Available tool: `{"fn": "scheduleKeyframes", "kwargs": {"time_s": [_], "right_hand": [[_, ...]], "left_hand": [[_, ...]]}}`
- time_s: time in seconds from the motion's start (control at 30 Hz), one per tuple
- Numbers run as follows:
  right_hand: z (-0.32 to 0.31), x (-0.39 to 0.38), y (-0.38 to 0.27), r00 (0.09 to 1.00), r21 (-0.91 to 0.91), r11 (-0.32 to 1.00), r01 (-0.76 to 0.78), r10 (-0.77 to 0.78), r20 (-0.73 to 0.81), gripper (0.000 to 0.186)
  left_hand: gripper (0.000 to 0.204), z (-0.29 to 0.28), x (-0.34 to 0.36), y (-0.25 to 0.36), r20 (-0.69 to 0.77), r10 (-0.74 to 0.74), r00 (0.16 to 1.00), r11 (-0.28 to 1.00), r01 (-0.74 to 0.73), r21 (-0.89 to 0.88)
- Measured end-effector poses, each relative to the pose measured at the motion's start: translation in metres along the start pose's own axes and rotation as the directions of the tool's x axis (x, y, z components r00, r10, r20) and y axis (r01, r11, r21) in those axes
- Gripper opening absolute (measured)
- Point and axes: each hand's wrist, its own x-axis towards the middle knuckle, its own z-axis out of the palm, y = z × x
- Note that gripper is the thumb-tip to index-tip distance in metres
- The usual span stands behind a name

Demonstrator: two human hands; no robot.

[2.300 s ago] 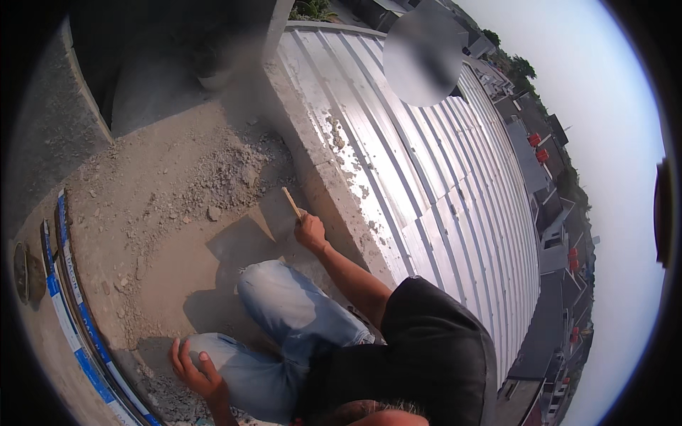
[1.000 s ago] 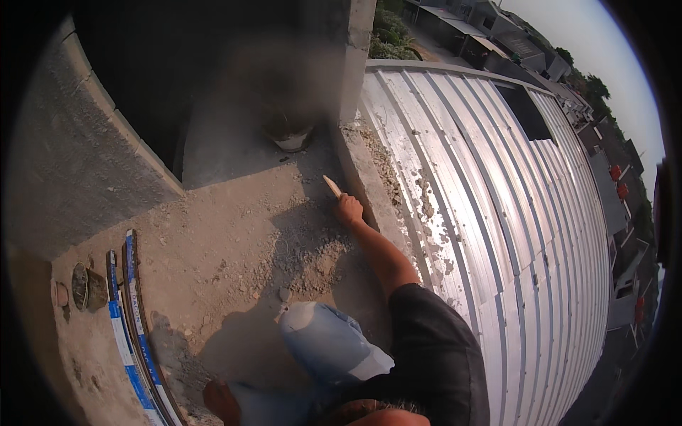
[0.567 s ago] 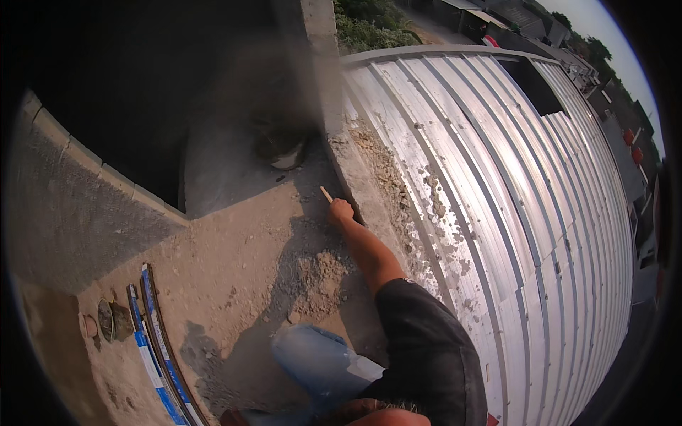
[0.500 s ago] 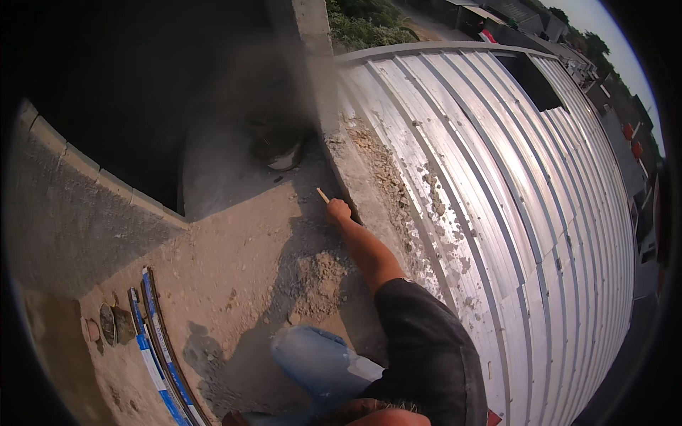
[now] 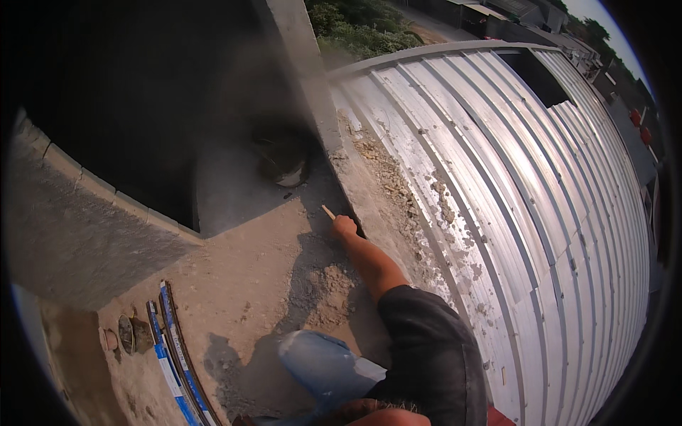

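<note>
My right hand is closed around a thin, light-coloured stick, whose tip pokes out toward the far left. The rest of the stick is hidden by my fist and arm. The hand is low over the dusty floor, right beside the base of the low concrete wall. A heap of crumbled rubble lies nearer to me, left of my forearm. Farther off in the shade is a dark round container with a pale patch at its near side. My left hand does not show.
A ribbed metal roof spreads right of the wall, with loose grit along its edge. A block wall stands left beside a dark opening. Blue-and-white strips and a small round bowl lie at lower left.
The view has shifted a little, so the floor and wall sit lower in the picture. My right hand still grips the stick beside the wall.
</note>
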Motion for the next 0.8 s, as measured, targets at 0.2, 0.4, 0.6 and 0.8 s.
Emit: {"fn": "scheduleKeyframes", "kwargs": {"time_s": [0.2, 0.4, 0.6, 0.8], "right_hand": [[0.009, -0.025, -0.016, 0.992, -0.051, 0.991, 0.120, -0.118, 0.035, 0.028], [0.016, -0.031, -0.024, 0.971, -0.154, 0.958, 0.240, -0.239, 0.029, 0.025], [0.023, 0.005, -0.008, 0.994, -0.046, 0.994, 0.098, -0.100, -0.054, 0.030], [0.019, -0.011, -0.021, 0.989, -0.119, 0.983, 0.138, -0.130, 0.075, 0.026]], "left_hand": [[0.049, -0.023, -0.018, -0.006, -0.033, -0.048, 0.998, 0.999, 0.047, -0.023], [0.046, -0.052, -0.034, -0.009, -0.079, -0.100, 0.992, 0.995, 0.100, 0.003], [0.043, -0.085, -0.045, 0.020, -0.142, -0.077, 0.987, 0.997, 0.078, 0.007], [0.043, -0.127, -0.047, 0.040, -0.139, -0.092, 0.986, 0.996, 0.091, -0.015]]}}
